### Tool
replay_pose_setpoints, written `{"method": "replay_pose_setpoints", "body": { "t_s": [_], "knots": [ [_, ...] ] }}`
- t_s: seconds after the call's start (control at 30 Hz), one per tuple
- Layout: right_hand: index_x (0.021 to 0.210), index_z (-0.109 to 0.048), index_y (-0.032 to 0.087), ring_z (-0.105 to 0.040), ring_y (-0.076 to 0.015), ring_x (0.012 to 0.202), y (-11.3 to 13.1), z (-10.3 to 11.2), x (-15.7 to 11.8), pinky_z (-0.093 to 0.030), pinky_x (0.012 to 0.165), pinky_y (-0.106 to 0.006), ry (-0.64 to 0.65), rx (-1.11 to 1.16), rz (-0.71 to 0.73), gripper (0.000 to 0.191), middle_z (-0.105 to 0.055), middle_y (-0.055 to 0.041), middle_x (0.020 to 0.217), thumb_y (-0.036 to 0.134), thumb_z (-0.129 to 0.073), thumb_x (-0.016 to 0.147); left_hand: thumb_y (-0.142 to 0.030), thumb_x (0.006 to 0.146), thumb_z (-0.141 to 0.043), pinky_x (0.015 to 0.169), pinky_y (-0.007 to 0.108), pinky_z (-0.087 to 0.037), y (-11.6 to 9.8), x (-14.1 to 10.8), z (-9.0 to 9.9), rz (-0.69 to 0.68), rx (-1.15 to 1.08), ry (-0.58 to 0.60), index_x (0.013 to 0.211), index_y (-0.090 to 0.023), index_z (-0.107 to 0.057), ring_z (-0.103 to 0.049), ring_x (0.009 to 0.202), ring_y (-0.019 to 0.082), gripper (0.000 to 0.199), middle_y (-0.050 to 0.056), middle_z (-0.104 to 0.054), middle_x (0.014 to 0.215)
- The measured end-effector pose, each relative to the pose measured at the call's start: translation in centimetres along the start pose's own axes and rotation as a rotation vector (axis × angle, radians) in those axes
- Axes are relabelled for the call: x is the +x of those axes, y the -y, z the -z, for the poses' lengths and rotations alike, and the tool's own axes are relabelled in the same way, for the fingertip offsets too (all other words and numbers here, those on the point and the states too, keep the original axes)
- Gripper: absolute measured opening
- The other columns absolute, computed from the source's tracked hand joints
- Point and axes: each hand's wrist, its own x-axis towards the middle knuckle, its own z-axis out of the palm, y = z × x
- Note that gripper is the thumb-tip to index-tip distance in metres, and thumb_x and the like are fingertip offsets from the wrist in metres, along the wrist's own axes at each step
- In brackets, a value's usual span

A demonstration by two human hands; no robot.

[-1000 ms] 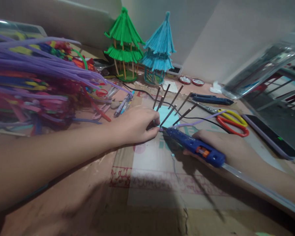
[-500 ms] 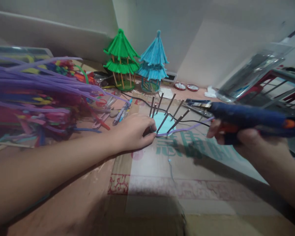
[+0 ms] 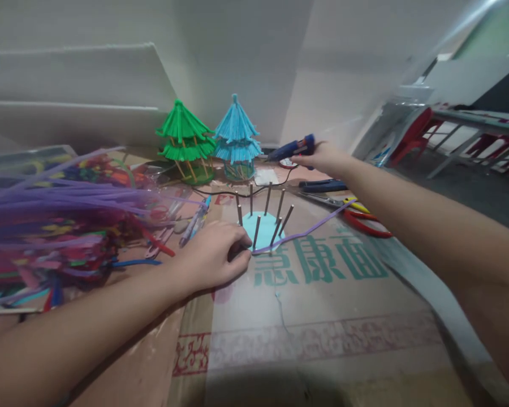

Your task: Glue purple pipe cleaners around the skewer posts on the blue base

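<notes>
Pale wall [image 3: 343, 68] at the back, pinkish table [image 3: 127, 367] below, with a sheet of cardboard [image 3: 335, 362] on it, printed with green characters and a red patterned band. On the cardboard, middle of view, sits your light blue base [image 3: 258, 229], thin brown sticks [image 3: 268, 198] standing around its edge, several of them leaning.

Your left hand [image 3: 218, 254] is at the base's front left edge, thumb and fingertips pinched together on the end of a purple pipe cleaner [image 3: 307, 232]; exact fingertip contact is partly hidden. That pipe cleaner follows the front edge of the base, then trails off right to the handles of the scissors [image 3: 328, 200].

Your right hand [image 3: 326, 158] grips a dark blue glue gun [image 3: 290, 150], arm stretched out toward the back of the table, nozzle pointing left, near the blue model [image 3: 236, 127]. Can't tell whether the gun touches the table.

Beside the blue model stands a green model [image 3: 182, 127], both with two-tier roofs. Left side: big heap of pipe cleaners [image 3: 68, 209], mostly purple on top, blurred. Pens [image 3: 195, 223] lie between heap and cardboard. Black cable [image 3: 212, 193] runs behind the sticks. Far right, red chair [image 3: 413, 135] by another table.
</notes>
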Motion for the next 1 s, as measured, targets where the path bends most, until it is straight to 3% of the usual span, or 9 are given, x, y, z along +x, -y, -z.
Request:
{"method": "replay_pose_setpoints", "body": {
  "t_s": [0.2,0.37,0.43,0.53,0.6,0.7,0.8,1.0],
  "knots": [
    [0.093,-0.075,0.013,-0.065,-0.0190,0.073,-1.8,-2.9,1.4,-0.052,0.069,-0.031,0.160,-0.069,-0.052,0.020,-0.076,-0.0088,0.083,0.032,-0.072,0.087,-0.024,0.085,-0.056,0.070,0.034,-0.044,-0.2,-0.1,0.2,-0.001,0.012,0.020,0.085,-0.017,-0.066,-0.059,0.074,0.020,0.012,0.004,-0.066,0.077],
    [0.104,-0.075,0.015,-0.068,-0.0219,0.088,-1.8,-1.1,0.1,-0.052,0.080,-0.032,0.179,-0.126,-0.025,0.024,-0.078,-0.0084,0.099,0.030,-0.070,0.086,-0.020,0.083,-0.056,0.073,0.035,-0.045,-0.1,-0.2,0.3,-0.010,0.011,0.008,0.087,-0.018,-0.066,-0.060,0.077,0.021,0.011,0.004,-0.068,0.080],
    [0.111,-0.073,0.015,-0.068,-0.0257,0.095,-1.6,0.1,-1.5,-0.050,0.085,-0.036,0.092,-0.197,-0.010,0.032,-0.077,-0.0104,0.106,0.034,-0.071,0.086,-0.020,0.083,-0.056,0.073,0.035,-0.045,0.0,-0.2,0.3,-0.008,0.007,0.013,0.088,-0.018,-0.066,-0.060,0.077,0.021,0.011,0.004,-0.068,0.081],
    [0.114,-0.070,0.016,-0.067,-0.0304,0.100,-1.0,1.4,-5.3,-0.050,0.086,-0.041,-0.217,-0.367,0.100,0.037,-0.074,-0.0140,0.112,0.043,-0.062,0.090,-0.021,0.083,-0.057,0.071,0.034,-0.044,-0.1,-0.1,0.3,-0.006,0.010,0.022,0.087,-0.017,-0.066,-0.060,0.075,0.021,0.010,0.004,-0.066,0.078],
    [0.106,-0.070,0.018,-0.067,-0.0311,0.096,-0.3,1.6,-8.1,-0.049,0.083,-0.042,-0.270,-0.409,0.203,0.032,-0.073,-0.0135,0.107,0.043,-0.057,0.093,-0.023,0.083,-0.058,0.070,0.034,-0.044,-0.2,0.0,0.2,-0.006,0.023,0.018,0.086,-0.017,-0.066,-0.059,0.073,0.020,0.010,0.004,-0.065,0.077],
    [0.093,-0.067,0.020,-0.066,-0.0289,0.092,0.4,0.9,-12.0,-0.049,0.082,-0.041,-0.163,-0.423,0.397,0.024,-0.072,-0.0108,0.097,0.039,-0.053,0.093,-0.025,0.084,-0.059,0.070,0.033,-0.043,-0.3,0.0,0.2,-0.002,0.042,0.017,0.087,-0.017,-0.066,-0.059,0.072,0.020,0.011,0.003,-0.065,0.075],
    [0.094,-0.064,0.021,-0.065,-0.0266,0.089,0.5,-0.7,-14.5,-0.049,0.079,-0.040,-0.032,-0.380,0.535,0.020,-0.071,-0.0095,0.094,0.037,-0.052,0.095,-0.028,0.086,-0.060,0.070,0.033,-0.044,-0.4,0.1,0.3,0.011,0.047,0.024,0.087,-0.017,-0.067,-0.060,0.072,0.020,0.013,0.003,-0.066,0.075],
    [0.107,-0.063,0.017,-0.064,-0.0272,0.101,-0.1,-3.0,-15.8,-0.051,0.089,-0.043,0.120,-0.289,0.552,0.023,-0.070,-0.0126,0.108,0.036,-0.054,0.096,-0.031,0.086,-0.062,0.067,0.032,-0.043,-0.6,0.1,0.4,0.048,0.042,0.041,0.087,-0.017,-0.068,-0.060,0.073,0.020,0.015,0.003,-0.067,0.075]
  ]
}}
